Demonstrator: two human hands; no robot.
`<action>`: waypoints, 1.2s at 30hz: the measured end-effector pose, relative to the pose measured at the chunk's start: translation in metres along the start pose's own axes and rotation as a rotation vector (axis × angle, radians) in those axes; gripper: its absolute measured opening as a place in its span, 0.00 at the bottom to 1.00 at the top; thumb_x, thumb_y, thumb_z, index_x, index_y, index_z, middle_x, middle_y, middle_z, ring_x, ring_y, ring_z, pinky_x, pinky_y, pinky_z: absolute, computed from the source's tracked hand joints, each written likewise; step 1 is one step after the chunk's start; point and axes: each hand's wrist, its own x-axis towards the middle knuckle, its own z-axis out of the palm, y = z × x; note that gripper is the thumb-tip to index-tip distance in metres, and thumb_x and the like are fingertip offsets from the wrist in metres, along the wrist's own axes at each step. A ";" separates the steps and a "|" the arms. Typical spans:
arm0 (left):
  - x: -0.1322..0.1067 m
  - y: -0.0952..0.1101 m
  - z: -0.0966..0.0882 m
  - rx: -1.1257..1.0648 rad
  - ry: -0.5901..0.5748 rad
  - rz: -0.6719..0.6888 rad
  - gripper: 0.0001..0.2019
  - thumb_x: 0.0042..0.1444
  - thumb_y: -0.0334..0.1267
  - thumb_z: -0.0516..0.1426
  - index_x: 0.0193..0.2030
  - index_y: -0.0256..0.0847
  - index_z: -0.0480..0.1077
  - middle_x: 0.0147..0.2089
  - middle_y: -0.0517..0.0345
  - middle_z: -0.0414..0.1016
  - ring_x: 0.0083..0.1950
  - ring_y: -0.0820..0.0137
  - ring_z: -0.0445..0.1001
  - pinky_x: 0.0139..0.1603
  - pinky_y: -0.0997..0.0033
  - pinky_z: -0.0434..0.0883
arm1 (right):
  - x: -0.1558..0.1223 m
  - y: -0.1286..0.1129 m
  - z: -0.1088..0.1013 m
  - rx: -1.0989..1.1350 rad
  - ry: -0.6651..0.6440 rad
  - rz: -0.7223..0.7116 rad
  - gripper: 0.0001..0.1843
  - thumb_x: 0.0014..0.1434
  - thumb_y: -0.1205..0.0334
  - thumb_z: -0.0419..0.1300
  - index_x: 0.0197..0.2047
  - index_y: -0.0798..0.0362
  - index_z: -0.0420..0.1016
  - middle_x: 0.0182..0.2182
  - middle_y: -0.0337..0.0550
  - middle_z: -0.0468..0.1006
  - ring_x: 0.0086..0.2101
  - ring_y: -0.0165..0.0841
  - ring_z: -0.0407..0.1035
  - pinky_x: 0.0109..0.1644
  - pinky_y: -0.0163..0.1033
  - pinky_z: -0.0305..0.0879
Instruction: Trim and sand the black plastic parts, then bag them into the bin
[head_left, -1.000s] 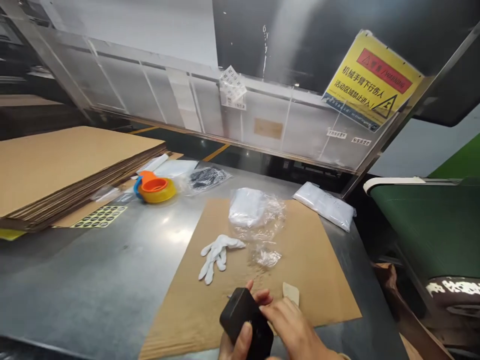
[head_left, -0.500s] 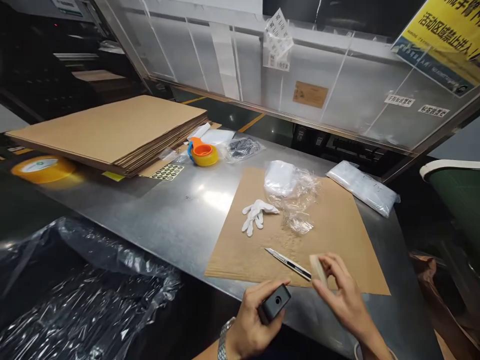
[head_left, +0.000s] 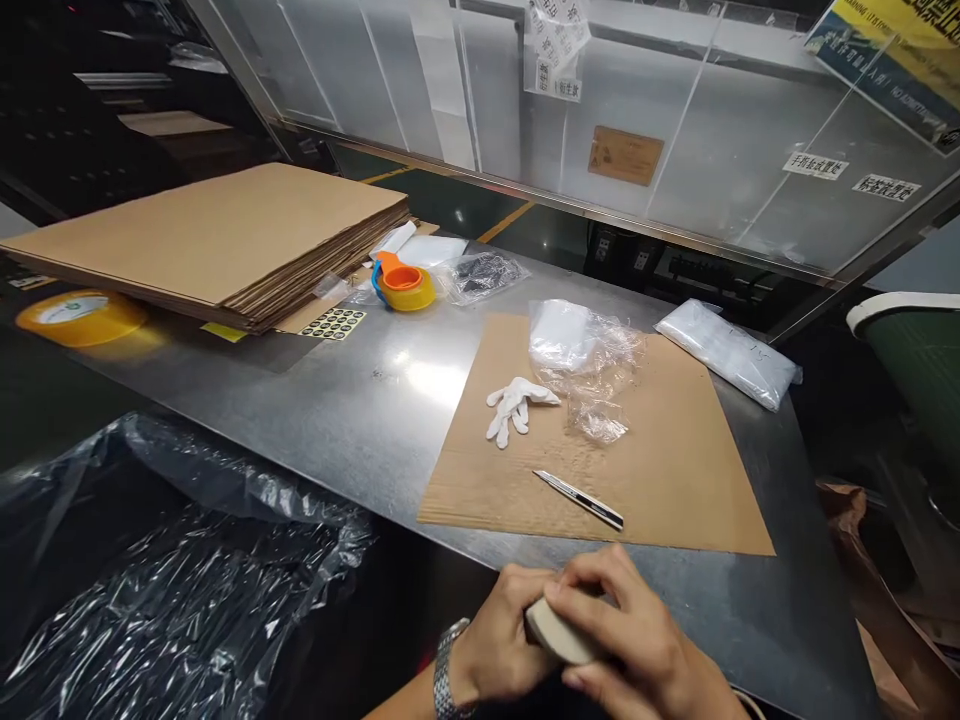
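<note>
A pale flat piece (head_left: 556, 632) is gripped between both hands at the bottom of the view, just off the near edge of the metal table (head_left: 337, 430). The right hand (head_left: 637, 645) is curled over its top with fingers closed on it; the left hand (head_left: 499, 650), with a wristwatch (head_left: 447, 672) on the wrist, is closed against its other end. Whatever lies beneath the piece is hidden by the hands.

On the table a cardboard sheet (head_left: 675, 470) is laid flat. On it a utility knife (head_left: 579, 499) is seen nearest the hands, with a white glove (head_left: 514, 405) further back and, just beside the glove, a crumpled clear bag (head_left: 589, 350) in which something white is held at the far end. A sealed white bag (head_left: 729, 352) is placed off the sheet's far right corner; its contents cannot be told. Another clear bag (head_left: 481, 274), filled with dark items, is seen near an orange and yellow tape dispenser (head_left: 403, 286).

To the left a stack of cardboard (head_left: 210, 225) is piled, with a sheet of round stickers (head_left: 334, 322) at its foot and a yellow tape roll (head_left: 75, 315) beyond it. Below the table's near left edge, a bin lined with black plastic film (head_left: 172, 590) is seen; nothing can be made out in it
</note>
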 end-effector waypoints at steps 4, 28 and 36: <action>0.000 -0.003 0.009 -0.552 0.057 -0.109 0.18 0.52 0.52 0.55 0.43 0.42 0.68 0.31 0.55 0.72 0.27 0.69 0.69 0.28 0.70 0.64 | -0.004 0.012 0.025 0.166 0.292 0.157 0.24 0.61 0.56 0.53 0.60 0.48 0.60 0.47 0.51 0.64 0.47 0.40 0.64 0.48 0.45 0.66; 0.009 0.008 0.001 -1.317 0.448 -0.716 0.24 0.58 0.49 0.50 0.59 0.40 0.61 0.25 0.57 0.73 0.22 0.72 0.71 0.27 0.73 0.67 | 0.016 0.034 0.046 -0.132 0.253 0.004 0.31 0.59 0.73 0.50 0.64 0.48 0.52 0.48 0.52 0.61 0.47 0.38 0.62 0.47 0.47 0.65; 0.012 0.000 0.001 -1.457 0.323 -0.715 0.20 0.57 0.48 0.54 0.54 0.42 0.65 0.32 0.56 0.75 0.27 0.71 0.74 0.31 0.72 0.69 | 0.018 0.033 0.046 -0.144 0.233 0.029 0.31 0.58 0.74 0.50 0.64 0.48 0.52 0.49 0.52 0.59 0.48 0.40 0.59 0.49 0.48 0.64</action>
